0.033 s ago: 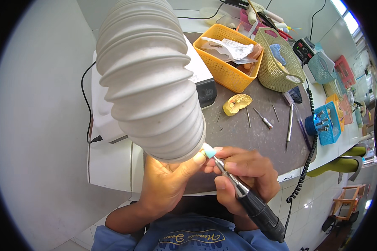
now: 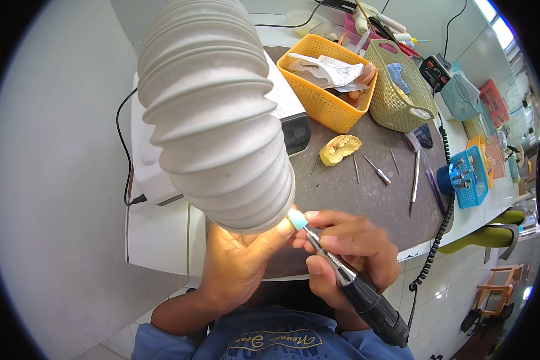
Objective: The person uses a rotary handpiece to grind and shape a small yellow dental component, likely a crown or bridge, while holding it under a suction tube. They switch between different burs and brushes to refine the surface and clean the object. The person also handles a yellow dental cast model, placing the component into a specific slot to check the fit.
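My right hand (image 2: 360,246) is wrapped round a black and silver rotary handpiece (image 2: 369,300), held at a slant. A pale blue cone-shaped grinding tip (image 2: 297,219) sits on its front end, close to the thumb of my left hand (image 2: 243,264). The left fingers are closed under the mouth of a ribbed white suction hose (image 2: 222,132), and it hides most of what they pinch. Fingertips of both hands nearly meet beside the tip. Beyond them a yellow dental model (image 2: 340,150) lies on the brown mat (image 2: 342,192).
Several thin burs and a small screwdriver (image 2: 378,170) lie right of the model, near a slim metal instrument (image 2: 415,177). Behind stand a yellow basket (image 2: 324,108) and a green basket (image 2: 396,105). A coiled black cord (image 2: 433,258) hangs over the table's right edge.
The handpiece's blue tip has shifted slightly left and up, toward my left thumb. The rest looks the same.
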`<state>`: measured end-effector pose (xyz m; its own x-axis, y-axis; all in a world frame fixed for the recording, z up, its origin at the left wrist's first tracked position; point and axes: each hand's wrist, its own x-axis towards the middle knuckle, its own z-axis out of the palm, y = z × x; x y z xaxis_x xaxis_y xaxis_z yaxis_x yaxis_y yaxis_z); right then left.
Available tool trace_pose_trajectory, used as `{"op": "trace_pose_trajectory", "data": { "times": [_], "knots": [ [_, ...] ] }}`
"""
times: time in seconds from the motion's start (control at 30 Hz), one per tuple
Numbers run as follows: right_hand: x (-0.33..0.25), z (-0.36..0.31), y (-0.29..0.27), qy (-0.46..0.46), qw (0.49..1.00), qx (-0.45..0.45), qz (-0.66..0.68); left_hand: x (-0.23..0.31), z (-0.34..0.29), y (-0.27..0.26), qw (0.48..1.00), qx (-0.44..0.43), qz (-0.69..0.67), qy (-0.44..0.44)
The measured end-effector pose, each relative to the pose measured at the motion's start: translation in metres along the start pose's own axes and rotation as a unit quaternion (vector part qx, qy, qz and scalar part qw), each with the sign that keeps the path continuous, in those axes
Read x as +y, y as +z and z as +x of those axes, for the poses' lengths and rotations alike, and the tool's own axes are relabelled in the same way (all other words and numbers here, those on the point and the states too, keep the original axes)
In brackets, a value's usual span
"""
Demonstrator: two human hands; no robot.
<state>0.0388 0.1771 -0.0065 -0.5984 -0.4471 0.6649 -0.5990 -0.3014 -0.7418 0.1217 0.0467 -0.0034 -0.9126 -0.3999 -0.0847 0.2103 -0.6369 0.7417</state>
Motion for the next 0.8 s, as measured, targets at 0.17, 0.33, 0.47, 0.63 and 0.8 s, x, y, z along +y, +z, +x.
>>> {"op": "trace_pose_trajectory", "data": {
  "times": [0.17, 0.33, 0.47, 0.63, 0.8],
  "knots": [
    [-0.0024, -0.0008, 0.0025, 0.022, 1.0, 0.016, 0.008, 0.0006, -0.0021, 0.0014, 1.0, 0.001, 0.031, -0.006],
    [-0.0024, -0.0004, 0.0005, 0.02, 1.0, 0.006, -0.004, 0.0004, -0.0008, -0.0011, 0.998, -0.014, 0.054, -0.012],
    [-0.0044, 0.0007, 0.0018, 0.023, 1.0, 0.011, -0.001, 0.0039, -0.001, 0.0005, 0.997, -0.012, 0.081, -0.014],
    [-0.0043, -0.0002, -0.0005, 0.034, 0.999, 0.013, -0.009, 0.0021, -0.0009, 0.0009, 0.998, -0.017, 0.057, -0.008],
    [-0.01, 0.0029, 0.0032, 0.038, 0.998, 0.045, 0.0, 0.005, -0.0002, 0.0075, 0.999, 0.024, 0.018, -0.015]
  ]
}}
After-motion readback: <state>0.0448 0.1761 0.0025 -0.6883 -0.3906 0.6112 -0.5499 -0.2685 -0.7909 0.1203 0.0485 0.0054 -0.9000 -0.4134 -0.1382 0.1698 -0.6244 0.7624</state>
